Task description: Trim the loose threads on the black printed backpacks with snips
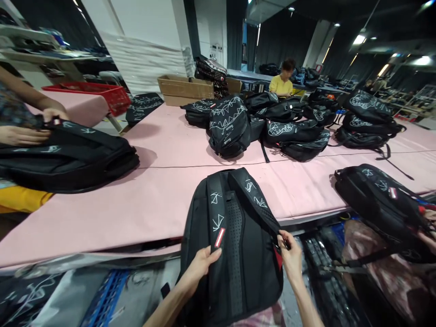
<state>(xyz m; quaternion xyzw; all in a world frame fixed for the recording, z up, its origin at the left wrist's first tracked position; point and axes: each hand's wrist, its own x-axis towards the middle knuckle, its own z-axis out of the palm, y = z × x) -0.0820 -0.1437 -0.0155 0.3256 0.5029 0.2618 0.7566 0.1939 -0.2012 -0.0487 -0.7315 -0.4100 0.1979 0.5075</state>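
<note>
Nearest the lens, at the bottom centre of the frame, a black backpack lies with its padded back facing up. Its top rests on the near edge of the pink table and its lower half hangs off toward the person. The left hand comes in from the lower left. Its fingers are together and closed round the edge of the left strap, with the thumb just below a red tag. The right hand comes in from the lower right, its fingertips pinched shut on the lower end of the right strap, where that strap meets the side of the bag. Both straps carry white scribble marks.

At the left edge, a co-worker's hands rest on a flat bag lying on the table. Behind them, in the upper left, stands a red basket. A heap of bags of the same black with white drawings fills the centre of the table. Past it is a cardboard box. Farther back, at upper centre, a person in a yellow top sits. At the right side, another bag hangs over the table's edge, and someone's fingers touch it at the frame's right border.
</note>
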